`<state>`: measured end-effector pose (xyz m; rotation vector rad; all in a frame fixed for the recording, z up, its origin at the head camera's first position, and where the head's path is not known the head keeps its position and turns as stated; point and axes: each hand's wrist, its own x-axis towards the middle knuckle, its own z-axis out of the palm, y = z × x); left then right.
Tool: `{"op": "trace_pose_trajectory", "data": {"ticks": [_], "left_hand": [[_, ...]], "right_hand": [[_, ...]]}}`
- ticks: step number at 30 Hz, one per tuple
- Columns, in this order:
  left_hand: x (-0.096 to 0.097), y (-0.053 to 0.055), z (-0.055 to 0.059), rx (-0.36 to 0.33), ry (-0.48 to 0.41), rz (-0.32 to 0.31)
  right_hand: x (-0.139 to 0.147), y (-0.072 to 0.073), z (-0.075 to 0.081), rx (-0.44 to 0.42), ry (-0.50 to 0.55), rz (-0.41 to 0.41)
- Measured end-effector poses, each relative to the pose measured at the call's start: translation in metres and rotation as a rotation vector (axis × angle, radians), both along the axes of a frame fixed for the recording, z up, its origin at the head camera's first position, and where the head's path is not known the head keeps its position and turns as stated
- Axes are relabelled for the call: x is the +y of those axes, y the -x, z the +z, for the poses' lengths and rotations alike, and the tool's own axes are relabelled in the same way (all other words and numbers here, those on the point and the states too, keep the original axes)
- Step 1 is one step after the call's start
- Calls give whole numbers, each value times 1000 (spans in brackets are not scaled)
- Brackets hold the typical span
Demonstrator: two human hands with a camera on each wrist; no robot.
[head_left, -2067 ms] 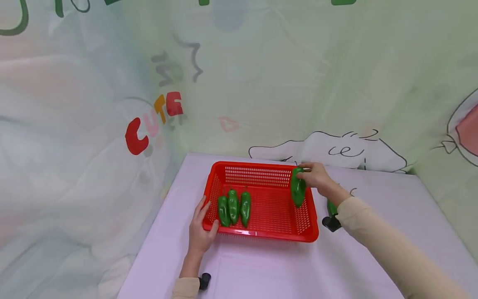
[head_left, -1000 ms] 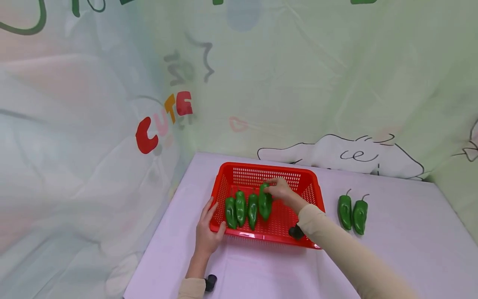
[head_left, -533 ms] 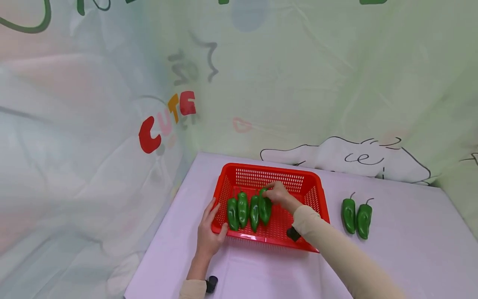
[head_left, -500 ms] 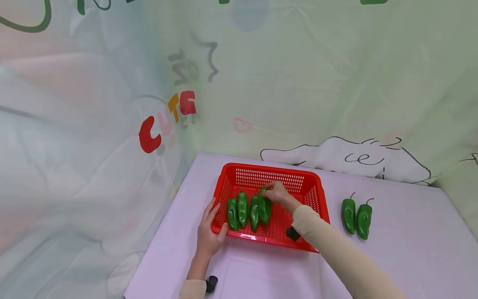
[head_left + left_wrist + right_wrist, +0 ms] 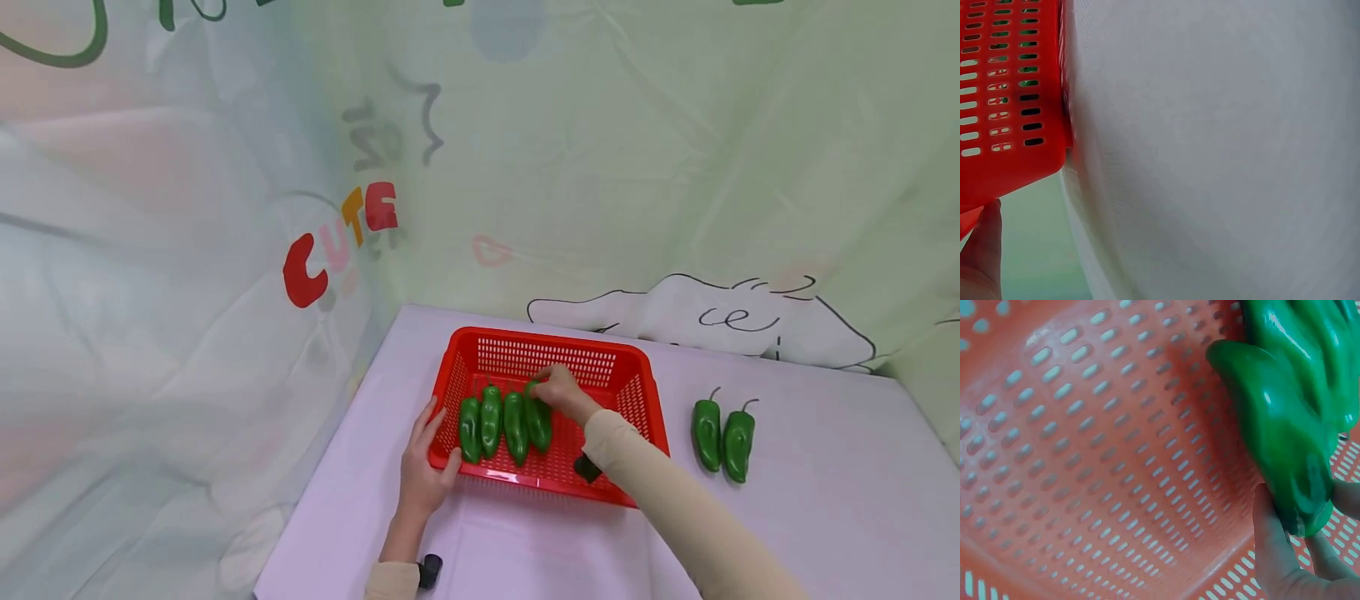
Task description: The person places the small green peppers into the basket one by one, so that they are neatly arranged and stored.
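Note:
In the head view, a red plastic basket (image 5: 652, 400) stands on the table. My left hand (image 5: 424, 473) grips its near left corner, thumb at the front rim and fingers along the left side. The left wrist view shows the slotted basket wall (image 5: 1016, 165) beside a fingertip at the rim. Inside the basket, my right hand (image 5: 562, 390) pinches a green pepper (image 5: 1279, 419) near its stem end. Close to its left lie three more peppers in a row, the nearest being a glossy green pepper (image 5: 516, 429). The held pepper's stem is hidden by the fingers.
Two green peppers, a left one (image 5: 707, 435) and a right one (image 5: 738, 446), lie side by side on the pale lilac tablecloth (image 5: 817, 467) right of the basket. A printed fabric backdrop (image 5: 562, 167) rises behind and to the left.
My right hand has carried the pepper from the basket's right rim leftward and down beside the others. The left hand keeps its grip on the corner; the view has shifted slightly right.

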<state>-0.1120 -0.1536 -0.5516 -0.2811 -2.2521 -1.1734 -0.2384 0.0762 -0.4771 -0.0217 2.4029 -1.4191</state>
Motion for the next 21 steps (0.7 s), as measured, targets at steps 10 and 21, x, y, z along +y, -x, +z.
{"op": "trace_pose_trajectory", "data": {"ticks": [10,21], "left_hand": [[1,1,0,-15,-6,-13],[0,-1,0,3,15,6]], "right_hand": [[1,-5,-10,-14,-53,-21],[2,-4,-3,-104,-21,-3]]}}
